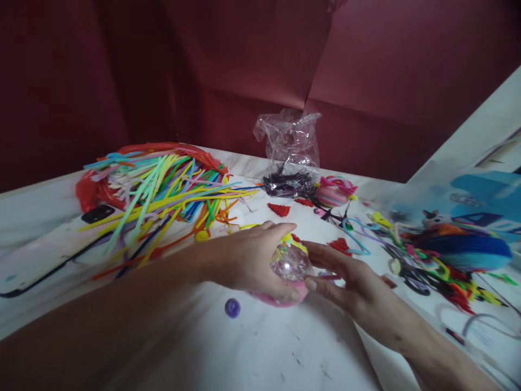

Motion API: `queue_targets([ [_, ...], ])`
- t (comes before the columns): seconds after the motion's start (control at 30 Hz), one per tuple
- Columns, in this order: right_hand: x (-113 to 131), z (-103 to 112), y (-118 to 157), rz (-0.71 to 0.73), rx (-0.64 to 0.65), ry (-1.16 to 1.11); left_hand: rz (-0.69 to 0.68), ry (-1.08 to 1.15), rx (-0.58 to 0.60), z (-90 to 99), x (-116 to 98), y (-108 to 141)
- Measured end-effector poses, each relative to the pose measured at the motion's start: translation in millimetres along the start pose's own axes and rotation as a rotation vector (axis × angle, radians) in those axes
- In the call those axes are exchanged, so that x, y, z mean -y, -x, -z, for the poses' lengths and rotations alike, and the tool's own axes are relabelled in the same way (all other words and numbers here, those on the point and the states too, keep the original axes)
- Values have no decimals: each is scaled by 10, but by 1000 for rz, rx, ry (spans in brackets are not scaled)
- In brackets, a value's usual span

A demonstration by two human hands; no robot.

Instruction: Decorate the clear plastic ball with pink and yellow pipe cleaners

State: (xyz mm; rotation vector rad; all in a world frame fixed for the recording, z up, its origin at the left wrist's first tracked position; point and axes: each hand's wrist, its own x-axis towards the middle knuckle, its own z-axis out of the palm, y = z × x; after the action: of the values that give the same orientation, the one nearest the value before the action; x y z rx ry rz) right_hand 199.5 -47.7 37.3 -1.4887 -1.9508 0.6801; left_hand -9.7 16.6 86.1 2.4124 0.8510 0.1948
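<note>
My left hand (254, 258) is wrapped round a transparent ball (287, 263) on a pink base (280, 300). Yellow trim (299, 247) runs along the ball's upper side, and part of it is behind my fingers. On the ball's right, my right hand (345, 277) has thumb and fingers closed on a thin reddish strip (329, 277), whose inner end meets the ball. I cannot tell whether the strip is joined to it. A small round purple piece (233, 308) lies on the table just left of and below the ball.
Left is a heap of coloured pipe cleaners (163, 184) on red plastic, beside a phone (49, 250). Behind the ball stand a crinkled plastic bag (291, 146) and a pink striped ball (334, 193). Scissors (413, 277) and a blue yarn bundle (468, 250) lie right.
</note>
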Motion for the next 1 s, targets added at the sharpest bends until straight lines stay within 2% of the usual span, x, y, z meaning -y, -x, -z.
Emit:
queue_targets([
  [0.27, 50, -25, 9, 11, -10, 10, 45, -9, -181, -158, -81, -57],
  [0.47, 42, -50, 39, -13, -21, 21, 41, 14, -132, -158, -57, -47],
  [1.0, 63, -66, 44, -38, -31, 53, 43, 20, -218, -265, -8, -100],
])
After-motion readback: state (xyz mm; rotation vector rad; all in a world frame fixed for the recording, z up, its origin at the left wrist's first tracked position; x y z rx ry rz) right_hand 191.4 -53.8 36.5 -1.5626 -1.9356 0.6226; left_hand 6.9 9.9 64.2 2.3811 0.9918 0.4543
